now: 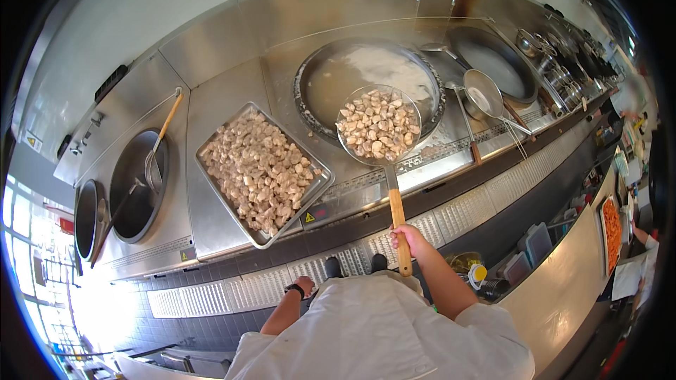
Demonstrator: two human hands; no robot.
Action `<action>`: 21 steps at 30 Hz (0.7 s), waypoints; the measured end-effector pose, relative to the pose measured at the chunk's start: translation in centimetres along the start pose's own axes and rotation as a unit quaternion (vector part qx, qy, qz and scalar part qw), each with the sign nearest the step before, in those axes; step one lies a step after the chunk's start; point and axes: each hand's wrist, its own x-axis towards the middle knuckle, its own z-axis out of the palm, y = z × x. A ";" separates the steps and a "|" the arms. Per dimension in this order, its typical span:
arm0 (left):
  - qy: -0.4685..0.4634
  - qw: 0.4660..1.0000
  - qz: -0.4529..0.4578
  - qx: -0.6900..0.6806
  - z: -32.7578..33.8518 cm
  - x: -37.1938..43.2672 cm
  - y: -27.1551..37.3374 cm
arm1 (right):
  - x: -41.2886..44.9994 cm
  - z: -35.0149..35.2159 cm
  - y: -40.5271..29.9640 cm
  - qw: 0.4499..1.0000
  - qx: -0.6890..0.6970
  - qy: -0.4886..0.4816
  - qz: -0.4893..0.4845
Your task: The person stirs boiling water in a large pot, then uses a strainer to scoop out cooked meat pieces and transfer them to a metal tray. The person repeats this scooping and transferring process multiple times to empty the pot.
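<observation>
My right hand (409, 240) is closed around the wooden handle of a large round strainer (397, 206). Pale diced meat (379, 124), perhaps chicken, fills the strainer's bowl, which overlaps the near rim of a large wok (369, 53) in the view. Cloudy liquid with whitish foam lies in that wok. To the left, a metal sheet tray (322, 184) is heaped with more of the diced meat (259, 169). My left hand (303, 286), with a dark band at its wrist, hangs low beside my apron; its fingers are too small to make out.
At left, a whisk (154, 166) and a long-handled tool lie in a dark wok (132, 216). Right of the foamy wok are a ladle (467, 126), a fine strainer (483, 92) and another wok (496, 63). An oil jug (477, 273) and a counter (560, 295) stand behind me on the right.
</observation>
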 end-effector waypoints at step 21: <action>-0.026 0.999 0.018 -0.027 -2.1 -1.4 3.2 | -0.8 -2.0 0.3 0.994 -0.084 0.072 -0.020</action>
